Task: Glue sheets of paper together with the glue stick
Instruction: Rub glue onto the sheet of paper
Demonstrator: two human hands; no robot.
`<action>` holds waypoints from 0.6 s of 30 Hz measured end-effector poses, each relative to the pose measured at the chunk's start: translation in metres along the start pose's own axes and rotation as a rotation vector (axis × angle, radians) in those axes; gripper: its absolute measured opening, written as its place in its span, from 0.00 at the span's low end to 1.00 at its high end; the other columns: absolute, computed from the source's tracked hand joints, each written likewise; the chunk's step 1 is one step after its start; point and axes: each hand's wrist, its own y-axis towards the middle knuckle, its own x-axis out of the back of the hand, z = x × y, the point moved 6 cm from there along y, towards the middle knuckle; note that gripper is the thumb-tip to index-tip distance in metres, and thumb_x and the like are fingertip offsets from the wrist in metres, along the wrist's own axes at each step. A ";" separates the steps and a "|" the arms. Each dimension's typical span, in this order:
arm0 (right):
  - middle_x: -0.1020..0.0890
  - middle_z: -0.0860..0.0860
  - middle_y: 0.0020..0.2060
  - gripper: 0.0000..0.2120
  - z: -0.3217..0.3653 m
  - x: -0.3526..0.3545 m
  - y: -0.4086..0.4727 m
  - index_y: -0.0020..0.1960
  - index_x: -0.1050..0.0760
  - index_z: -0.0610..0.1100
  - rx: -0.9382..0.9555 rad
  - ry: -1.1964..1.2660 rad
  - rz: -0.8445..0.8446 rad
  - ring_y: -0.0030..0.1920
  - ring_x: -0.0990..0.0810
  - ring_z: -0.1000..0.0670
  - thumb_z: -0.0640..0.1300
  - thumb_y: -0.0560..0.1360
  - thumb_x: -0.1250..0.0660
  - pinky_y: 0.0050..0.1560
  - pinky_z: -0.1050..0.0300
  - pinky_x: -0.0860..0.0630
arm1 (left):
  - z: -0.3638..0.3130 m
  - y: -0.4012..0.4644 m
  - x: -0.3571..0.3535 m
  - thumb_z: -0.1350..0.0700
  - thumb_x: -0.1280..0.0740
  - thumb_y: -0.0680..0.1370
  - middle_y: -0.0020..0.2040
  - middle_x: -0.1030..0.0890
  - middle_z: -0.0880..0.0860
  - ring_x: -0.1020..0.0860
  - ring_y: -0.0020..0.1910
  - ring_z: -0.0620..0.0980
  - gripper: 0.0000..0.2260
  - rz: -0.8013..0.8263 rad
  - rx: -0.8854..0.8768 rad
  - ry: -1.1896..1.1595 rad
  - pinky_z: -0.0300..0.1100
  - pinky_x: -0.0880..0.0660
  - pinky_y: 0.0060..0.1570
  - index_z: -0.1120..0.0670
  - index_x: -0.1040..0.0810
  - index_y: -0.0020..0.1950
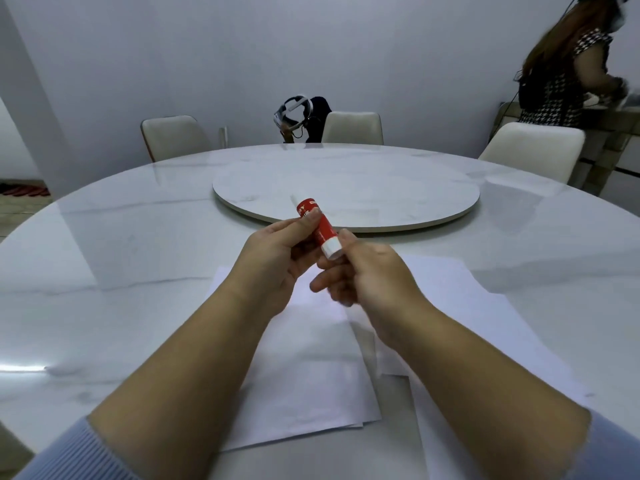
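We hold the red glue stick (pixel 318 226) above the paper sheets (pixel 304 368): left hand (pixel 277 268) grips its body, right hand (pixel 367 275) pinches its white near end. Open table (pixel 138 244) lies left and right.

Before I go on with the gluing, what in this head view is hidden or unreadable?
- Red glue stick: label blurred, partly covered by left hand.
- Its cap: not visible anywhere.
- White paper sheets: count unclear, forearms cover their overlap.
- Right hand: fingers under the white base motion-blurred.
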 end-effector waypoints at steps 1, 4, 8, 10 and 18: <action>0.16 0.44 0.28 0.21 -0.004 -0.001 -0.001 0.39 0.23 0.41 -0.079 0.143 0.058 0.24 0.26 0.52 0.53 0.81 0.45 0.28 0.58 0.32 | 0.000 -0.001 -0.001 0.54 0.28 0.67 0.36 0.17 0.56 0.18 0.37 0.51 0.12 -0.004 -0.006 0.007 0.38 0.21 0.40 0.63 0.20 0.42; 0.15 0.46 0.32 0.18 0.002 0.017 0.000 0.41 0.23 0.45 0.127 -0.209 -0.068 0.26 0.25 0.53 0.58 0.77 0.40 0.29 0.56 0.29 | 0.001 0.000 0.002 0.58 0.30 0.72 0.36 0.15 0.54 0.17 0.39 0.49 0.09 -0.088 -0.033 -0.020 0.38 0.20 0.42 0.64 0.20 0.46; 0.21 0.54 0.31 0.13 0.013 0.019 -0.001 0.43 0.25 0.48 0.459 -0.646 -0.210 0.29 0.26 0.55 0.58 0.73 0.33 0.31 0.58 0.30 | 0.000 -0.001 0.006 0.59 0.30 0.72 0.35 0.16 0.53 0.17 0.37 0.47 0.08 -0.132 -0.046 -0.035 0.36 0.21 0.40 0.63 0.20 0.46; 0.19 0.53 0.28 0.15 0.005 0.017 0.005 0.40 0.23 0.46 0.313 -0.320 -0.093 0.28 0.26 0.56 0.55 0.76 0.37 0.31 0.60 0.31 | -0.001 -0.002 0.004 0.57 0.29 0.70 0.35 0.16 0.54 0.17 0.37 0.48 0.09 -0.083 -0.044 -0.042 0.36 0.21 0.40 0.63 0.20 0.44; 0.22 0.57 0.29 0.13 0.006 0.022 0.006 0.42 0.25 0.50 0.406 -0.527 -0.124 0.28 0.29 0.58 0.60 0.73 0.35 0.31 0.61 0.31 | -0.007 -0.004 0.003 0.57 0.27 0.68 0.37 0.15 0.54 0.17 0.39 0.49 0.11 -0.124 -0.135 0.054 0.37 0.21 0.42 0.62 0.18 0.45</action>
